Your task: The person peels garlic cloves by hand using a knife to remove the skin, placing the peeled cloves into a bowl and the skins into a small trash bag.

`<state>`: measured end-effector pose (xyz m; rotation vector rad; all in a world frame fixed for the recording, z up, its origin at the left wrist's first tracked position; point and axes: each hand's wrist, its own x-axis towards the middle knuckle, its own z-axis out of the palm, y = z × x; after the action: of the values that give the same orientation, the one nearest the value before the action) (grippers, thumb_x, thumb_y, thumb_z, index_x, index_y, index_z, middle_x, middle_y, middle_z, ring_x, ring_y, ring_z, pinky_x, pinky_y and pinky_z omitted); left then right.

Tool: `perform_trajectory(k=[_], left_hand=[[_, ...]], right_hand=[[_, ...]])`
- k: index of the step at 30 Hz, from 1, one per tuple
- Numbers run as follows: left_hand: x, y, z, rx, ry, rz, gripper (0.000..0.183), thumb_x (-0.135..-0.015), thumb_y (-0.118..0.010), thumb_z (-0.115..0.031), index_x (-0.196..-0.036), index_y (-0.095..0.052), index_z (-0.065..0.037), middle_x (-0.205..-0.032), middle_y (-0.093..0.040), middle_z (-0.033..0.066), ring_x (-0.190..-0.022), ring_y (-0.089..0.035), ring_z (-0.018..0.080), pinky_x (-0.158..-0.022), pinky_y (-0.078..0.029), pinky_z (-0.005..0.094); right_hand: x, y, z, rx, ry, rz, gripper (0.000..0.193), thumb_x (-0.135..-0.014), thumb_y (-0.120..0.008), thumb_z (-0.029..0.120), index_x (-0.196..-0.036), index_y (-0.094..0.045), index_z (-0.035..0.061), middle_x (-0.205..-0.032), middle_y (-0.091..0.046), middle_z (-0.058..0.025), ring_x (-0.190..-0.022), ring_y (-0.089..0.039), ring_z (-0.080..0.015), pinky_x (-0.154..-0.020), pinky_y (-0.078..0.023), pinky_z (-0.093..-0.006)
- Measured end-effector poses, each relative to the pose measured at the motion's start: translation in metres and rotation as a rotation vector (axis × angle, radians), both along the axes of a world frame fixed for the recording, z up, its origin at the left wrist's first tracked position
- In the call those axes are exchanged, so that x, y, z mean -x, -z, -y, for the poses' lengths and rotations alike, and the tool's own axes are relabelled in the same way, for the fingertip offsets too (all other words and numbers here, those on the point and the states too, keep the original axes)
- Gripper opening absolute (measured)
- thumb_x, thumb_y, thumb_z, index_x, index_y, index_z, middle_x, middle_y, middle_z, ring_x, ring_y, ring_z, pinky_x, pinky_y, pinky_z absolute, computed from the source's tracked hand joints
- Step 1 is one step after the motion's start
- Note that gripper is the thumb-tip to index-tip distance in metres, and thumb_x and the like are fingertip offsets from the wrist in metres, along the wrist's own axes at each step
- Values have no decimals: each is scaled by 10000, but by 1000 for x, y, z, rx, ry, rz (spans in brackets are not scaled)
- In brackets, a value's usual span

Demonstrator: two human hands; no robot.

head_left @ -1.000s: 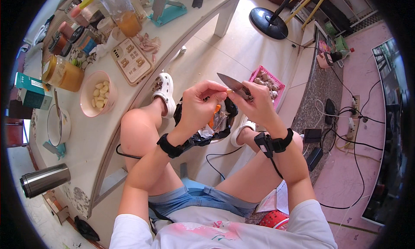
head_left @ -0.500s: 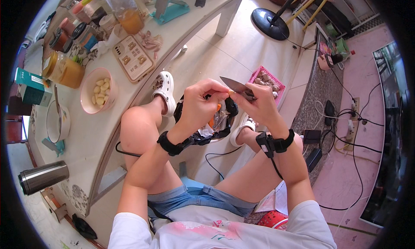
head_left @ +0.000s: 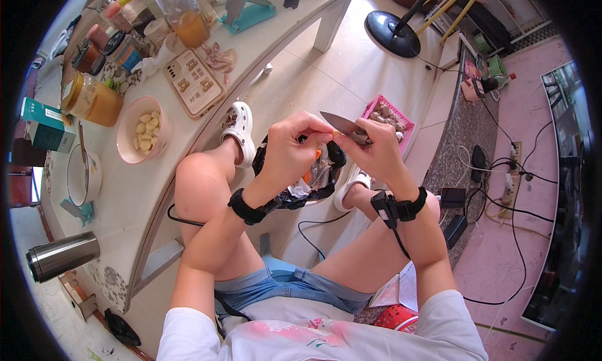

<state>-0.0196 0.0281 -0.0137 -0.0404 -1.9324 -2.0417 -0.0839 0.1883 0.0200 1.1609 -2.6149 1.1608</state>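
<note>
Very little has moved over the last second: the knife (head_left: 342,124) points the same way, its tip only a touch lower and further right in my view, and the table (head_left: 128,220) has shifted slightly, which I put down to the head turning rather than to anything being pushed.

From my remote seat I see the left hand (head_left: 292,141) with thumb and forefinger together, clamped on a small pale piece (head_left: 337,134) just beyond their tips. The right hand (head_left: 376,146) is closed round the knife, whose handle is hidden in the grip; its thumb reaches to the piece, beneath the blade. I cannot tell whether the edge is touching it.

I judge the step in hand to be fine trimming or peeling, probably of a garlic clove. The pink bowl (head_left: 126,127) on the table holds peeled cloves (head_left: 146,130), and the pink basket (head_left: 409,127) on the floor holds what look like bulbs (head_left: 384,114). Both hands are over the black bin liner (head_left: 293,201), well apart from the bowl.

To me, the next move calls for a steady left pinch and a short, light pull of the blade, with the right thumb clear of the edge.
</note>
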Motion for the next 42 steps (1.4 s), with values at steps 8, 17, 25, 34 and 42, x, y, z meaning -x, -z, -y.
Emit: perform_trajectory(k=[8,17,25,34,42], left_hand=[[0,-1,1,33,-7,-19,101,-724,-591,106,-789,-614,32,-765,-622,89,-691,-599,119,-640,-479,227],[-1,-1,1,85,-3,39,86,-752,-585,94,-789,-608,19,-753,-637,61,-704,-591,77,-646,-489,207],[0,1,-3,-206,1,152,45,-750,-606,73,-759,-612,29,-737,-635,59,-655,-582,84,-599,-475,212],[2,-4,9,-484,46,323,83,-822,-607,-64,-878,-605,-3,-802,-640,84,-699,-604,124,-635,-500,233],[1,-2,9,-517,197,295,93,-842,-581,-78,-893,-608,-5,-823,-640,60,-688,-580,93,-670,-500,228]], right_hand=[[-1,0,1,3,8,8,325,-708,-718,287,-665,-560,6,-536,-507,-161,-471,-518,-306,-438,-392,-325],[-1,2,-1,-6,-2,41,305,-721,-708,277,-682,-575,5,-539,-510,-161,-465,-520,-295,-439,-393,-319],[-1,0,1,3,-11,61,264,-728,-699,244,-694,-596,3,-542,-518,-164,-446,-515,-270,-424,-388,-305],[-15,9,10,-18,-164,145,266,-692,-726,213,-649,-575,-2,-556,-549,-150,-448,-526,-251,-441,-423,-306],[-1,2,7,99,67,64,288,-693,-736,234,-705,-579,-7,-526,-508,-126,-424,-470,-207,-432,-390,-284]])
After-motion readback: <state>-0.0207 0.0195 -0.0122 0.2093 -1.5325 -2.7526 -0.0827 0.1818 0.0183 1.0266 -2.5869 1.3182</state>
